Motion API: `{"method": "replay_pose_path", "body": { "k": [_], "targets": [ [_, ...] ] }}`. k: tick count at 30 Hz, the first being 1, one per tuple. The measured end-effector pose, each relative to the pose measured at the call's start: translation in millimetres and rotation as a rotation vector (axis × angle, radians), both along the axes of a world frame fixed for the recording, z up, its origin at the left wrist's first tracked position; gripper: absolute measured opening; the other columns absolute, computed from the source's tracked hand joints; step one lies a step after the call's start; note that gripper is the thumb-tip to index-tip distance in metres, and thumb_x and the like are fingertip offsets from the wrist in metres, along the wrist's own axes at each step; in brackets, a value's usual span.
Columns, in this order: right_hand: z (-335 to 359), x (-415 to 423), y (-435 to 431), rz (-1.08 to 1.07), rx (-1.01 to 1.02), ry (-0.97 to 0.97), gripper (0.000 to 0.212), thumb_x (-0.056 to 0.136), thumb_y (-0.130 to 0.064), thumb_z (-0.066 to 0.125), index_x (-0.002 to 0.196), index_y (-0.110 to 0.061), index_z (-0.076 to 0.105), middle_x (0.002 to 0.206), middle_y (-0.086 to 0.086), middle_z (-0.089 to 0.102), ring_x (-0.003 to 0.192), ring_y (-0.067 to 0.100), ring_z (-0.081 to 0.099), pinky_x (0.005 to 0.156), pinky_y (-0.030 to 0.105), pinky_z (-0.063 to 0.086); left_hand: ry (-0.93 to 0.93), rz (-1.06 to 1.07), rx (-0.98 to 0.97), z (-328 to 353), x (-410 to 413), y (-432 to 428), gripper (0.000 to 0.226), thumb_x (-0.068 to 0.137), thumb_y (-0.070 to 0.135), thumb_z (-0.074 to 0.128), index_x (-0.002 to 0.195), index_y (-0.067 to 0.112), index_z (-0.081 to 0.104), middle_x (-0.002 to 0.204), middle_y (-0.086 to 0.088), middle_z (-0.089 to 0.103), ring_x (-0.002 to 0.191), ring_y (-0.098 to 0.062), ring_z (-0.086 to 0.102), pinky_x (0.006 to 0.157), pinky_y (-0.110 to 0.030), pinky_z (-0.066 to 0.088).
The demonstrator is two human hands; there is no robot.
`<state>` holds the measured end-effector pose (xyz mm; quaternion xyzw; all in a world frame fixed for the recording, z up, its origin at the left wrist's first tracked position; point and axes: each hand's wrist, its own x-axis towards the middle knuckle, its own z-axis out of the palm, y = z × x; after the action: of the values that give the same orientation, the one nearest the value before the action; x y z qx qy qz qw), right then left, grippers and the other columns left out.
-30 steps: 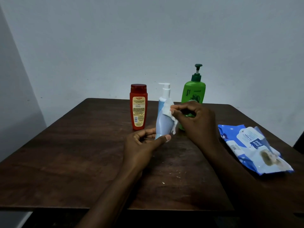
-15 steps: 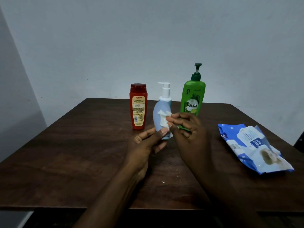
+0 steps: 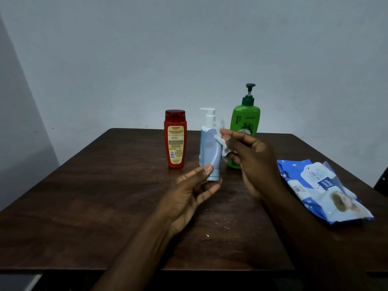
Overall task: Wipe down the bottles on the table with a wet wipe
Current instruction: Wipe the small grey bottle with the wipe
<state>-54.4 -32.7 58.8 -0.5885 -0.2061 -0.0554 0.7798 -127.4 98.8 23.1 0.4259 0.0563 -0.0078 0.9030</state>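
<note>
Your left grip [image 3: 189, 196] pinches the base of the blue bottle [image 3: 210, 150] between thumb and fingers, tilted a bit over the bench [image 3: 84, 206]. Your right grip [image 3: 256, 162] pinches the wet wipe [image 3: 223, 144] against its right side. The red bottle [image 3: 175, 141] and green bottle [image 3: 244, 120] stand just behind.

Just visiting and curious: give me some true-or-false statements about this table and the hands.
1. The right hand holds a white wipe against the blue bottle. True.
2. The red bottle lies on its side. False: it stands upright.
3. The green bottle has a pump top. True.
4. The wipes pack lies left of the bottles. False: it lies to their right.
5. The left hand holds the blue bottle's base. True.
</note>
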Motion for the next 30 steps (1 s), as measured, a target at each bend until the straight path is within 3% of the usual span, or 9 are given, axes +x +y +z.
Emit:
{"method": "replay_pose_path", "body": {
  "k": [4, 8, 12, 17, 19, 21, 23, 26, 30],
  "targets": [
    [17, 9, 6, 0.138, -0.032, 0.024, 0.021, 0.095, -0.003, 0.056, 0.102, -0.013, 0.073, 0.104, -0.001, 0.076, 0.098, 0.009, 0.070, 0.082, 0.023, 0.056, 0.000, -0.067, -0.101, 4, -4, 1, 0.038, 0.075, 0.011, 0.067, 0.112, 0.001, 0.065, 0.101, -0.018, 0.076, 0.090, -0.025, 0.074, 0.080, -0.034, 0.062],
    [12, 7, 7, 0.133, -0.093, -0.032, 0.025, 0.093, -0.007, 0.062, 0.115, -0.012, 0.072, 0.112, 0.000, 0.074, 0.100, 0.005, 0.069, 0.080, 0.021, 0.054, -0.059, -0.173, -0.254, 6, -7, 6, 0.040, 0.084, 0.014, 0.057, 0.117, -0.005, 0.068, 0.105, -0.022, 0.072, 0.088, -0.027, 0.073, 0.084, -0.037, 0.059],
    [-4, -8, 7, -0.226, -0.365, -0.460, 0.025, 0.090, -0.005, 0.067, 0.113, -0.012, 0.074, 0.115, -0.003, 0.070, 0.107, -0.001, 0.064, 0.085, 0.014, 0.052, -0.119, -0.191, -0.345, 1, -2, 9, 0.034, 0.090, 0.015, 0.051, 0.108, -0.001, 0.075, 0.104, -0.023, 0.071, 0.085, -0.028, 0.074, 0.080, -0.041, 0.062],
    [-15, -21, 1, -0.305, -0.577, -0.817, 0.026, 0.088, -0.015, 0.060, 0.108, -0.010, 0.076, 0.113, 0.003, 0.070, 0.108, 0.007, 0.063, 0.095, 0.021, 0.051, -0.127, -0.149, -0.362, -2, 3, 11, 0.034, 0.089, 0.019, 0.051, 0.105, 0.001, 0.076, 0.098, -0.018, 0.069, 0.077, -0.022, 0.072, 0.073, -0.041, 0.063],
    [-14, -26, -1, -0.289, -0.623, -0.894, 0.024, 0.085, -0.007, 0.062, 0.103, -0.008, 0.077, 0.109, 0.005, 0.070, 0.105, 0.013, 0.064, 0.093, 0.026, 0.052, -0.124, -0.144, -0.354, -4, 3, 9, 0.036, 0.087, 0.020, 0.051, 0.103, 0.003, 0.077, 0.110, -0.019, 0.067, 0.094, -0.024, 0.069, 0.082, -0.043, 0.061],
    [-10, -29, -2, -0.278, -0.653, -0.974, 0.022, 0.082, -0.004, 0.063, 0.097, -0.007, 0.078, 0.104, 0.006, 0.071, 0.100, 0.016, 0.064, 0.088, 0.028, 0.052, -0.123, -0.154, -0.340, -5, 3, 7, 0.038, 0.084, 0.022, 0.050, 0.101, 0.004, 0.079, 0.132, -0.022, 0.058, 0.124, -0.029, 0.053, 0.092, -0.046, 0.051],
    [-7, -29, -2, -0.263, -0.658, -1.033, 0.020, 0.080, 0.000, 0.063, 0.092, -0.005, 0.078, 0.101, 0.008, 0.071, 0.096, 0.018, 0.065, 0.084, 0.030, 0.053, -0.145, -0.184, -0.327, -5, 2, 7, 0.037, 0.084, 0.023, 0.051, 0.101, 0.006, 0.079, 0.136, -0.021, 0.050, 0.131, -0.029, 0.043, 0.097, -0.047, 0.046],
    [-2, -23, -2, -0.284, -0.633, -1.055, 0.023, 0.076, 0.007, 0.065, 0.092, -0.004, 0.079, 0.101, 0.010, 0.070, 0.097, 0.019, 0.065, 0.085, 0.031, 0.053, -0.199, -0.245, -0.330, -7, 3, 10, 0.030, 0.089, 0.021, 0.056, 0.105, 0.009, 0.078, 0.109, -0.014, 0.064, 0.102, -0.022, 0.066, 0.096, -0.044, 0.052],
    [12, -10, 0, -0.377, -0.616, -0.985, 0.023, 0.080, 0.001, 0.065, 0.097, -0.006, 0.078, 0.102, 0.010, 0.069, 0.099, 0.022, 0.065, 0.088, 0.029, 0.051, -0.190, -0.263, -0.342, -8, 5, 10, 0.040, 0.099, 0.024, 0.045, 0.115, 0.002, 0.073, 0.082, -0.009, 0.061, 0.074, -0.017, 0.066, 0.100, -0.047, 0.052]
  ]
}}
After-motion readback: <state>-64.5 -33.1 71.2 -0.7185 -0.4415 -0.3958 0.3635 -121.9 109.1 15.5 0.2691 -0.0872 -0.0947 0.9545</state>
